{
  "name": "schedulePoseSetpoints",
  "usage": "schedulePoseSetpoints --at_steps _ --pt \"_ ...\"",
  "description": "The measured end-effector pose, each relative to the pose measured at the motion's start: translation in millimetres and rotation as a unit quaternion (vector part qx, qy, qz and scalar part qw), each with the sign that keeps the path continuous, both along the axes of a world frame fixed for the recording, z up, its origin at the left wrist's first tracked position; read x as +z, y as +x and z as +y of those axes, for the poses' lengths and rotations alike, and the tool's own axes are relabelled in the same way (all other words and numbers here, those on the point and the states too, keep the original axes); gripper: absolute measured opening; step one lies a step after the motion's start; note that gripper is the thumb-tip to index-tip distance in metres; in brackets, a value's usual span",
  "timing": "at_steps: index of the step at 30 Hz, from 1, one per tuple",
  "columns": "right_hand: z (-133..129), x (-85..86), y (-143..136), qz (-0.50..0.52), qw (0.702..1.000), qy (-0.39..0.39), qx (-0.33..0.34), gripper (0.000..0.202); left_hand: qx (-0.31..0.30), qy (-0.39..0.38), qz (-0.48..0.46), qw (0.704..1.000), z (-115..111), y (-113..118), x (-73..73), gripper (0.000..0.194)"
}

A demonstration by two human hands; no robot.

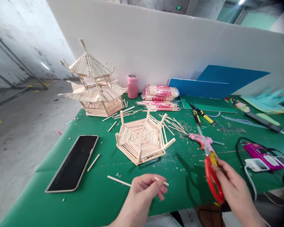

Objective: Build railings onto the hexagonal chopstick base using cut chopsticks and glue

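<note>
My left hand (pixel 148 189) is closed, pinching a short piece of wooden stick (pixel 161 181) between thumb and fingers. A longer stick (pixel 118 180) lies on the green tabletop beside that wrist. In my right hand (pixel 233 186) is a pair of scissors (pixel 210 170) with red and yellow handles, blades pointing away from me. Beyond my hands sits a six-sided wooden stick frame (pixel 142 138) with short posts standing at its corners. Close to the scissor blades lies a pink glue gun (pixel 201 138), partly hidden behind them.
A stick-built pagoda (pixel 94 85) stands at the back left, near a pink bottle (pixel 132 86) and wrapped bundles of sticks (pixel 159 96). A phone (pixel 73 162) lies at left. Pliers (pixel 200 113), a purple power bank (pixel 262 156) and cables lie at right. Loose sticks surround the frame.
</note>
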State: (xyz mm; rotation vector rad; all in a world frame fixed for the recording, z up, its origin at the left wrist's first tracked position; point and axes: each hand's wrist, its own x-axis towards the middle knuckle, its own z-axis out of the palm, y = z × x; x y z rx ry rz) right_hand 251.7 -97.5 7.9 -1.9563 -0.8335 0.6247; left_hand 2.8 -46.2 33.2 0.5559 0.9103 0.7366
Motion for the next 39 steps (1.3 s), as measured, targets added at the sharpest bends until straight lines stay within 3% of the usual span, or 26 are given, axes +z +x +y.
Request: schedulePoseSetpoints --at_steps 1,3,5,8,12,16,22,25,30,35,39 --pt "-1.3 7.6 -12.1 0.119 0.992 0.035 -0.016 0.042 0.002 -0.008 -0.006 1.000 0.5 2.6 1.7 0.022" --pt "-1.5 20.1 -37.7 0.320 0.945 0.059 0.033 0.048 0.005 -0.020 -0.018 1.000 0.9 8.3 3.8 0.022" --pt "0.9 26.1 -61.7 0.363 0.927 0.078 0.060 0.049 0.007 -0.023 -0.030 0.999 -0.1 13.7 4.6 0.022" --pt "6.4 22.6 -88.9 0.278 0.951 0.098 0.098 0.052 0.013 -0.026 -0.038 0.999 -3.8 18.8 3.9 0.022" --pt "10.5 11.9 -108.4 0.145 0.971 0.158 0.100 0.037 0.012 -0.047 -0.058 0.997 -7.8 19.1 -0.2 0.025" --pt "10.8 5.9 -112.6 0.077 0.976 0.174 0.106 0.034 0.006 -0.043 -0.058 0.997 -7.5 18.3 -4.9 0.026" --pt "12.8 -3.5 -107.2 0.054 0.976 0.170 0.129 0.036 -0.078 0.048 0.032 0.995 -5.5 19.2 -6.0 0.035" --pt "8.2 -0.2 -98.7 0.111 0.973 0.123 0.160 0.037 -0.081 0.095 0.080 0.989 -3.8 13.7 -2.4 0.032" --pt "-12.2 3.3 -75.8 0.151 0.968 0.018 0.200 0.039 0.029 0.100 0.088 0.991 2.6 0.9 4.5 0.020" --pt "-26.1 0.8 -61.1 -0.018 0.947 -0.090 0.309 0.034 0.025 0.136 0.085 0.987 6.0 -4.1 4.6 0.017" --pt "-24.8 9.0 -62.0 -0.141 0.919 -0.123 0.348 0.026 0.015 0.198 0.095 0.975 5.7 -3.9 3.0 0.015"
